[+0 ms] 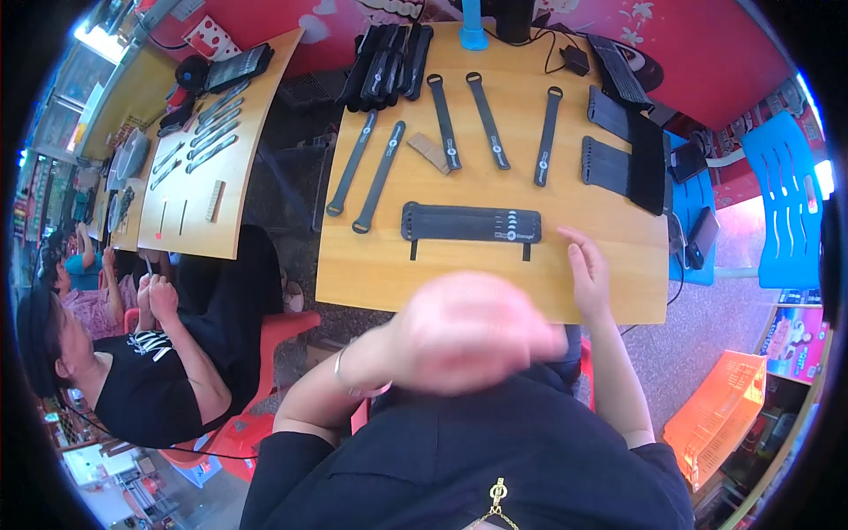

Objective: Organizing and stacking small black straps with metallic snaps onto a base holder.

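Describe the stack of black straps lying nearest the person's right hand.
The stack of black straps lies flat across the wooden table, long side left to right, edges roughly aligned. They look like matte rubber or fabric, with small white marks near the right end. Two thin dark strips stick out beneath. The right hand rests just beside its right end, seemingly not touching.

The person's left hand (473, 331) is raised close to the camera, blurred, its fingers bunched so that its grip cannot be made out; a thin bracelet circles the wrist, and the bare forearm bends in from the lower left. The right hand (587, 272) lies flat and open, palm down, fingers pointing forward, its forearm rising straight from below.
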{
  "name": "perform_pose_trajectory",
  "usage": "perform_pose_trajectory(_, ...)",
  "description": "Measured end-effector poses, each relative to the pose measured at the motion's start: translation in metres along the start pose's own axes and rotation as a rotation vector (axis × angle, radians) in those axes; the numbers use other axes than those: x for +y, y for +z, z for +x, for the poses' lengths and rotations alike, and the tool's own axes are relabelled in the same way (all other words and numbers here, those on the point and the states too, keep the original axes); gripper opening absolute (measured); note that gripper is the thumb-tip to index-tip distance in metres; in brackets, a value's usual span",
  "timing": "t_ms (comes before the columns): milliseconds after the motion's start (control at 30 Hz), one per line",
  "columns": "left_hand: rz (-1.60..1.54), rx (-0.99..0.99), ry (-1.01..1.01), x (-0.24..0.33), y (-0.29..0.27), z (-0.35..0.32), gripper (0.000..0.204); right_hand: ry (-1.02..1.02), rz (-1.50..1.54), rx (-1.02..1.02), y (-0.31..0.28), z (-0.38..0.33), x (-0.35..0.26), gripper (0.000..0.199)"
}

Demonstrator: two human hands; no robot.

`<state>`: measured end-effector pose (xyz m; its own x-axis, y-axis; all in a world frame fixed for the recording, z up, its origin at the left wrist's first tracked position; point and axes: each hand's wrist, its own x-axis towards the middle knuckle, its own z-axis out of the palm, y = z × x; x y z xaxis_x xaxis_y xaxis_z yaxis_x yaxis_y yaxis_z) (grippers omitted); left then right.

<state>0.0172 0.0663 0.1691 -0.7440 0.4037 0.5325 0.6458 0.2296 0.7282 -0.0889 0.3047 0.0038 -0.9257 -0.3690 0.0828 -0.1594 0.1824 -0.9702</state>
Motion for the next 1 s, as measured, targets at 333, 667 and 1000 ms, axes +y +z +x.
perform_pose_trajectory(333, -0.052, 0.763, 0.381, 0.094, 0.044, 0.032, 0.02, 0.046, -0.094, 0.089, 0.014, 0.005, -0.003, 0.018)
perform_pose_trajectory(667, 0.174, 0.867, 0.336, 0.095, 0.042, 0.012, 0.023, 0.039, -0.154, 0.081, 0.014, 0.001, -0.005, 0.017)
perform_pose_trajectory(1000, 0.355, 0.747, 0.33, 0.085, 0.029, -0.001, 0.028, -0.048, -0.351, 0.023, 0.012, 0.017, -0.011, 0.022)
